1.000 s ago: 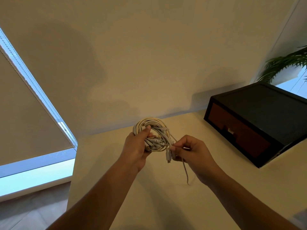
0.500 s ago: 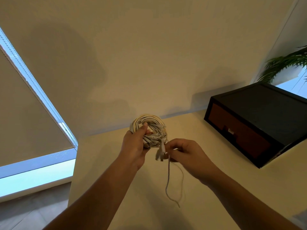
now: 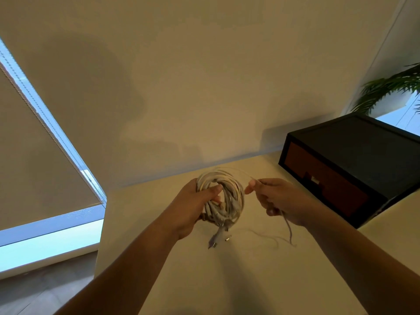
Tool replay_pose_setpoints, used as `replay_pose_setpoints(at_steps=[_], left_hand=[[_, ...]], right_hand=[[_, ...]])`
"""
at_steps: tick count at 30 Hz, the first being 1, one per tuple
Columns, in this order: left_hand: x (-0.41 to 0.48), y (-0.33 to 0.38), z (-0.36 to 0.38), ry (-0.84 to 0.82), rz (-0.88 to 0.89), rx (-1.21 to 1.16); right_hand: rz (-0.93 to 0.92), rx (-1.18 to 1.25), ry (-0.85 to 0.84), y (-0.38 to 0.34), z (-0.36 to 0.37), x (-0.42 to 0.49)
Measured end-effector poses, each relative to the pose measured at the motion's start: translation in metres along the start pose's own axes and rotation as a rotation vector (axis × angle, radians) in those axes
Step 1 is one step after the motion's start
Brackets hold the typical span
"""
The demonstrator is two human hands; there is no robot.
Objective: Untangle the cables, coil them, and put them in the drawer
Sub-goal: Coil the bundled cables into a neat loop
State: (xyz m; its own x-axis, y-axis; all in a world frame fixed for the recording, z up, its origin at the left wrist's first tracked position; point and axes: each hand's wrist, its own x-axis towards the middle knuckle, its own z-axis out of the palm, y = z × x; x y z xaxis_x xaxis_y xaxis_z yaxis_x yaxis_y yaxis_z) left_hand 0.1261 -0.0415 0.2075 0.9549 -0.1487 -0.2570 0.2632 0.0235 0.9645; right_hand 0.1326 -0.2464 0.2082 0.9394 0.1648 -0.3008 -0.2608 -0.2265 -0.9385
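Observation:
A coil of white cables point(image 3: 229, 196) hangs above the table, gripped by my left hand point(image 3: 193, 205) with the thumb through the loop. Several plug ends point(image 3: 219, 238) dangle below the coil. My right hand point(image 3: 279, 201) pinches a thin loose cable strand point(image 3: 288, 228) just right of the coil; the strand arcs over the top of the coil and its free end trails down toward the table. The dark drawer box point(image 3: 354, 164) with a brown drawer front point(image 3: 322, 180) stands at the right, its drawer closed.
The white table point(image 3: 227, 280) runs to the wall at the back; its left edge drops to the floor by a window with a roller blind point(image 3: 34, 160). A green plant point(image 3: 391, 87) stands behind the drawer box.
My right hand has moved right and up, drawing the thin strand over the top of the coil. My left hand has turned the coil, and the plug ends now hang below it.

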Motion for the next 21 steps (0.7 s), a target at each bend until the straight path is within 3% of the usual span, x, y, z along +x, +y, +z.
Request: replay_pose_setpoints(at_steps=[8, 17, 21], left_hand=[[0.004, -0.017, 0.003, -0.146, 0.043, 0.404], [0.012, -0.015, -0.002, 0.004, -0.013, 0.372], [0.013, -0.014, 0.0, -0.059, -0.04, 0.245]], right_hand=[[-0.116, 0.055, 0.043, -0.044, -0.006, 0.002], [-0.219, -0.238, -0.162, -0.041, 0.03, -0.038], [-0.257, -0.396, -0.102, -0.024, 0.03, -0.03]])
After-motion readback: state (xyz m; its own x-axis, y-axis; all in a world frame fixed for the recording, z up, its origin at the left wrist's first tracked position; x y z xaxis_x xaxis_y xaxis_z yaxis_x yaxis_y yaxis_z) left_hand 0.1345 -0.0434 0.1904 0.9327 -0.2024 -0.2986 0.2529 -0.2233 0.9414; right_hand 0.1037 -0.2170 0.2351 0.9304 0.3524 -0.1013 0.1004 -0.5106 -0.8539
